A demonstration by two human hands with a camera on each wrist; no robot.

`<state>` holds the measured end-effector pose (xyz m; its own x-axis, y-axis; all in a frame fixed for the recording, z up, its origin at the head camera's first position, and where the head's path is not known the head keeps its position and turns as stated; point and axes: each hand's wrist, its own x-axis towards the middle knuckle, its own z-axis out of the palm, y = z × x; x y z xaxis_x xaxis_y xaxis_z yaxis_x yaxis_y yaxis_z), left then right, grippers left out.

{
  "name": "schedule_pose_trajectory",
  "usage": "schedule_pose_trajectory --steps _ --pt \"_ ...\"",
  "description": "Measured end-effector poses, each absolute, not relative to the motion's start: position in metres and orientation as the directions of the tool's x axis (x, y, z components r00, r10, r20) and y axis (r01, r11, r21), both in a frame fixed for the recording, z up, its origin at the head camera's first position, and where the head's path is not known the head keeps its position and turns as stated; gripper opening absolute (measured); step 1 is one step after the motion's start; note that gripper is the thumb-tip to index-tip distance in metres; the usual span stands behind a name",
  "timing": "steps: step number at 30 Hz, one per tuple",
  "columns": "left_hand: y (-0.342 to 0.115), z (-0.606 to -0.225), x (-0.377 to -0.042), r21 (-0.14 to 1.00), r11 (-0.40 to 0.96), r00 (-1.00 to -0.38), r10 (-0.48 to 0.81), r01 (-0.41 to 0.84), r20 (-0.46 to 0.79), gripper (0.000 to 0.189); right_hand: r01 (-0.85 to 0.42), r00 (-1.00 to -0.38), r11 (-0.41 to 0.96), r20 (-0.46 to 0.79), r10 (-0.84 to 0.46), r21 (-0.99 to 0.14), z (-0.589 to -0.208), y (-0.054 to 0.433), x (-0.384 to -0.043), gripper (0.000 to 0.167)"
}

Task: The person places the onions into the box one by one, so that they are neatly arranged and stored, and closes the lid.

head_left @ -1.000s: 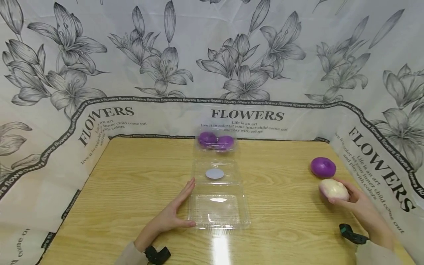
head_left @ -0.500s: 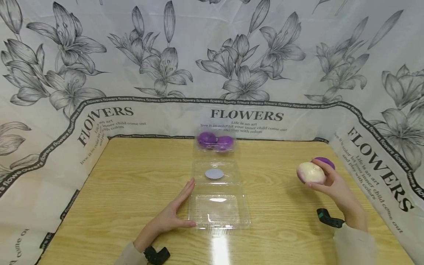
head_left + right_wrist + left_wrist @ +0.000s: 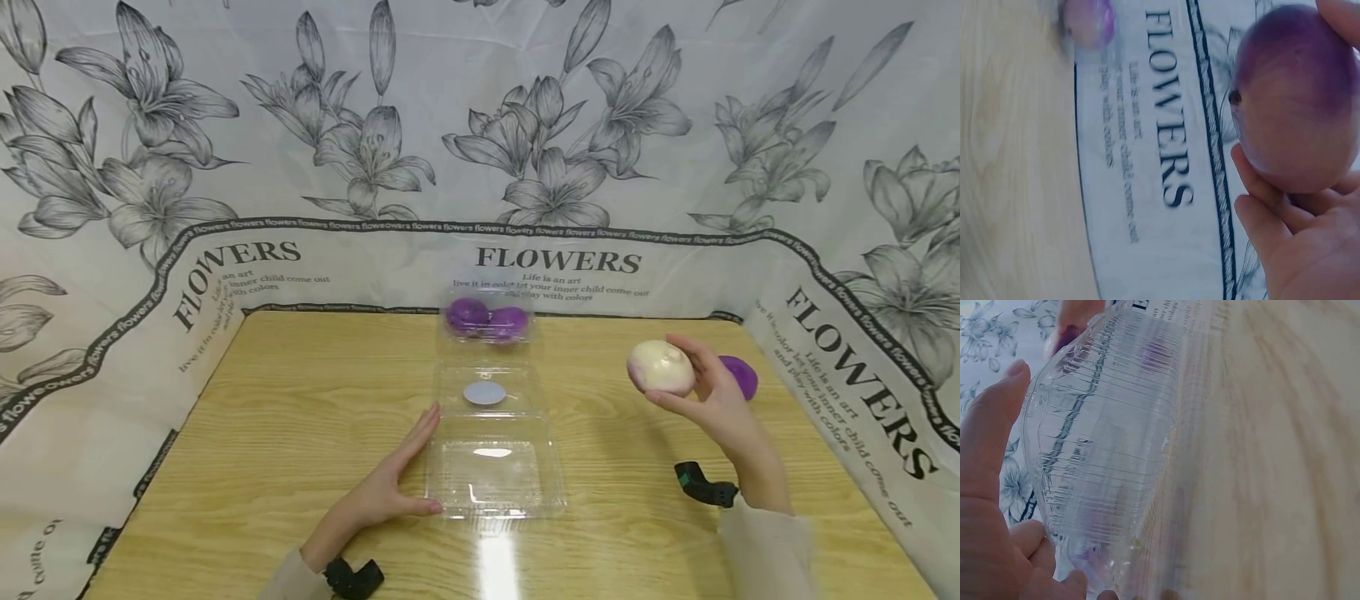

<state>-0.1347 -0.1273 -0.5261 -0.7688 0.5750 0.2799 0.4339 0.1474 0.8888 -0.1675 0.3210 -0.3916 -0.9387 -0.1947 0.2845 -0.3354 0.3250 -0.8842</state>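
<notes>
My right hand (image 3: 723, 408) holds a round purple-and-cream object (image 3: 662, 368), like a turnip, above the right half of the table. Its cream side faces up in the head view; the right wrist view shows its purple part and a small dark spot. Beyond that hand lies a purple round object (image 3: 738, 377), partly covered by the fingers. In front of me stands a clear plastic clamshell box (image 3: 491, 475), lid opened away from me with a white oval label (image 3: 485, 393) on it. With thumb and fingers spread, my left hand (image 3: 386, 483) rests against its left side.
At the back of the table, a second clear box (image 3: 487, 333) contains two purple round objects (image 3: 468, 317). Flower-printed cloth (image 3: 375, 267) walls in the wooden table (image 3: 315, 375) at the back and both sides.
My right hand has lifted the purple-and-cream object off the right side and carried it left and farther back. The left hand and the box have stayed in place.
</notes>
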Motion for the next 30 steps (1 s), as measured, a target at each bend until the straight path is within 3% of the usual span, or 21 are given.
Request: schedule_pose_trajectory --steps 7,15,22,30 --pt "-0.128 -0.527 -0.134 0.886 0.145 -0.768 0.573 0.439 0.287 0.113 -0.376 -0.926 0.302 0.344 -0.156 -0.876 -0.380 0.284 -0.164 0.074" --pt "-0.127 -0.528 -0.135 0.886 0.141 -0.767 0.571 0.442 0.292 0.112 -0.467 -0.883 0.147 0.452 -0.125 -0.872 -0.379 0.243 -0.161 0.073" --pt "-0.126 -0.525 -0.134 0.878 0.142 -0.766 0.564 0.458 0.308 0.113 -0.487 -0.873 0.169 0.470 -0.133 -0.857 -0.380 0.208 -0.153 0.078" --pt "-0.128 -0.530 -0.136 0.883 0.140 -0.768 0.566 0.448 0.300 0.112 -0.449 -0.889 0.244 0.403 -0.216 -0.859 -0.391 0.173 -0.140 0.079"
